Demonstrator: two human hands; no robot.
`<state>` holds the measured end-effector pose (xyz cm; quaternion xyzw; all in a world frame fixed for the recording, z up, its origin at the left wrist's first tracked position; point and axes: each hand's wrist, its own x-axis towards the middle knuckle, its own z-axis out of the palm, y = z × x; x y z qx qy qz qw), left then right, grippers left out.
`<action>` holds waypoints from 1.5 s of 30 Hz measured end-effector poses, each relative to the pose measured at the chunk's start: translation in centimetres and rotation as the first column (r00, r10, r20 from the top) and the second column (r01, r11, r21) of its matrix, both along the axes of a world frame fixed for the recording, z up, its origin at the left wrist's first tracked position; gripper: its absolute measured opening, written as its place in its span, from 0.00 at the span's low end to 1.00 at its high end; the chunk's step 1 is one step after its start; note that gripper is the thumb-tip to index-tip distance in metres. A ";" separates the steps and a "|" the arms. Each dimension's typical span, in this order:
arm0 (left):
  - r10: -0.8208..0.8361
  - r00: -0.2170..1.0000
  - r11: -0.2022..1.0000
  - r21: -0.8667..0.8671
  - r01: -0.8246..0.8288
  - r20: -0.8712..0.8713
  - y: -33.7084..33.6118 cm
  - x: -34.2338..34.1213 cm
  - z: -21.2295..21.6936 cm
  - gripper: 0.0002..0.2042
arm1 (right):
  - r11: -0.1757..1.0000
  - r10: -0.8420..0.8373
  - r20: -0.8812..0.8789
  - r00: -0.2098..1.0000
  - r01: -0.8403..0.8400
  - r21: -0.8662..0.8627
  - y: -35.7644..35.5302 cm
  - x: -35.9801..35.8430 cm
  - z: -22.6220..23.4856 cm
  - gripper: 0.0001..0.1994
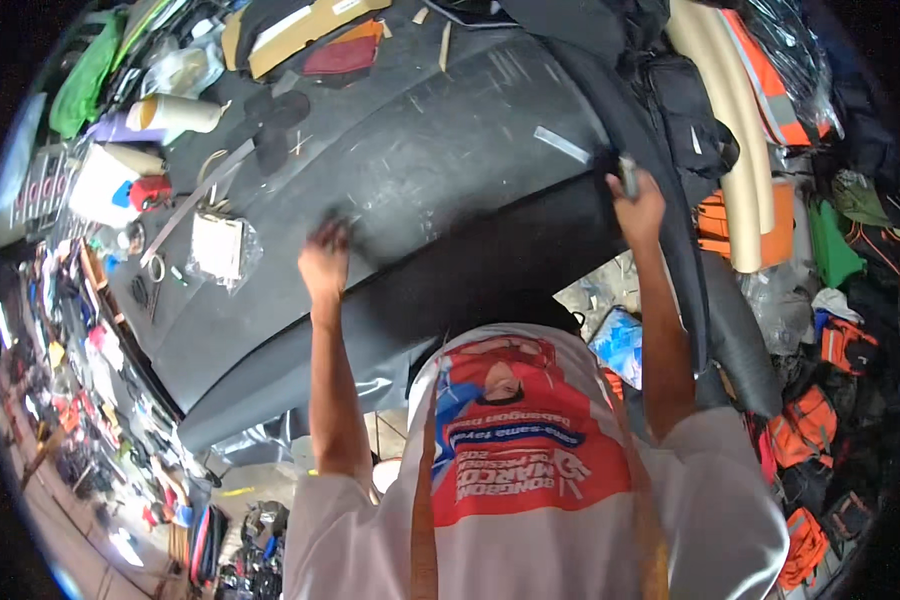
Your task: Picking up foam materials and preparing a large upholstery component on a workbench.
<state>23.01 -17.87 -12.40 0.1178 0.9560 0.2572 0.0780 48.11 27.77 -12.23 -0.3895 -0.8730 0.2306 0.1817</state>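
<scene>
A wide black sheet (490, 260) lies along the near side of the dark worktable (410, 150) and hangs over its front edge. Over the table, left of centre, is my left hand (325, 262); its fingers are smeared by motion against something dark, so their grip is unclear. My right hand (638, 210) is closed at the sheet's right end, on a small grey object (628, 176) whose kind I cannot make out. Dark material bunches beside that hand. A short pale strip (562, 145) lies on the table just beyond it.
On the table's left lie a long ruler (205, 190), a plastic-wrapped white pad (217, 248) and white-handled scissors (154, 268). A cardboard box (305, 35) and dark red cloth (342, 55) sit at the back. Cream rolls (735, 130) and orange bags (802, 425) crowd the right.
</scene>
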 end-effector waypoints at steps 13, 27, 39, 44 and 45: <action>0.254 0.965 0.860 -0.443 -0.254 -0.061 -12.4 17.7 5.8 0.50 | 0.858 0.495 0.350 0.796 -0.511 -0.050 1.3 -10.1 -2.4 0.24; 0.346 0.933 0.819 -0.518 -0.247 0.102 -17.7 15.1 6.2 0.58 | 0.839 0.268 -0.173 0.948 -0.318 -0.443 0.0 -4.1 1.2 0.18; -0.008 0.998 0.969 -0.245 -0.007 -0.060 -20.7 6.3 4.9 0.54 | 0.735 0.457 -0.247 0.854 -0.519 -0.436 -28.9 -8.9 4.1 0.14; 0.175 0.961 0.985 0.051 -0.168 -0.212 -21.8 -3.6 1.7 0.50 | 0.769 0.386 -0.245 0.889 -0.457 -0.446 -37.0 -7.3 5.0 0.13; 0.261 0.938 0.961 0.154 -0.230 -0.227 -21.3 -5.5 1.2 0.49 | 0.757 0.324 -0.240 0.915 -0.403 -0.515 -37.9 -5.9 5.3 0.13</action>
